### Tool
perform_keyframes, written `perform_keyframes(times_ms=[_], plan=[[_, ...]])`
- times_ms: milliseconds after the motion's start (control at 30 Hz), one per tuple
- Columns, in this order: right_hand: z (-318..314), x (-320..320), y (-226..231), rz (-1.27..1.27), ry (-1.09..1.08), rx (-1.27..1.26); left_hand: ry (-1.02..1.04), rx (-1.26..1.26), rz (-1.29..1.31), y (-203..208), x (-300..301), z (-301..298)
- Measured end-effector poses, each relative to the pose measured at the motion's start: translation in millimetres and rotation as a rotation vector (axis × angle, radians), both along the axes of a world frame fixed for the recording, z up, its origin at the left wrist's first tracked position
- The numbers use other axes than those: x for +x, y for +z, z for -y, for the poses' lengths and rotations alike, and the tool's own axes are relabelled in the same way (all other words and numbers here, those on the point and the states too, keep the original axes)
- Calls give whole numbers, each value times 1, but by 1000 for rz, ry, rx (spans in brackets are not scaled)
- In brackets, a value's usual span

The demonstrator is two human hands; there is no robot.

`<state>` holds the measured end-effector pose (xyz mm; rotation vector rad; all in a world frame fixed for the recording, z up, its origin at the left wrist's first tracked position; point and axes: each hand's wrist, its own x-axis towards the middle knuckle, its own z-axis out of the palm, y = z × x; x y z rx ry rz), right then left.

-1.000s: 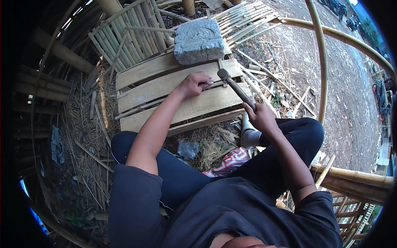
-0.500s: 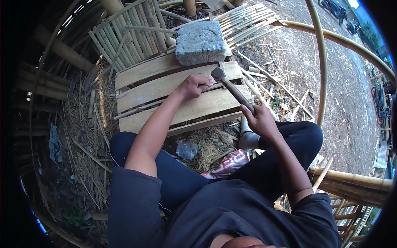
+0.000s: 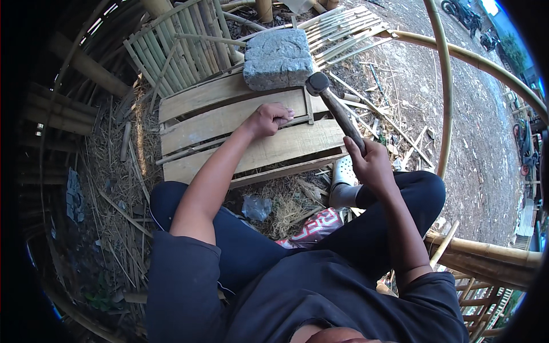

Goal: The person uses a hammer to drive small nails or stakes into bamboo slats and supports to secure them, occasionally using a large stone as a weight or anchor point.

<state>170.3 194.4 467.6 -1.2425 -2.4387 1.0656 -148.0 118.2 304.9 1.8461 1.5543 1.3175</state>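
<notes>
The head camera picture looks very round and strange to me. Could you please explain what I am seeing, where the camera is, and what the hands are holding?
The camera sits on a person's head and looks down, so you see their own arms and dark clothes from above. Its wide lens bends straight lines near the rim. No machine is here, only two bare hands. The left hand presses on a frame of pale wooden planks lying on straw-covered ground. A rough grey stone block rests on the frame's far edge. The right hand grips the wooden handle of a dark-headed hammer, its head raised near the block. Bamboo poles and slats lie around.
</notes>
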Motion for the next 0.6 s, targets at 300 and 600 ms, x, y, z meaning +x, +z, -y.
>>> perform_keyframes(times_ms=[300,600], plan=[[-1,-7,-24,349,39,25,-20,-28,-59,-1,1,-7],[-8,-2,10,90,0,42,-97,-55,-75,15,-3,1]])
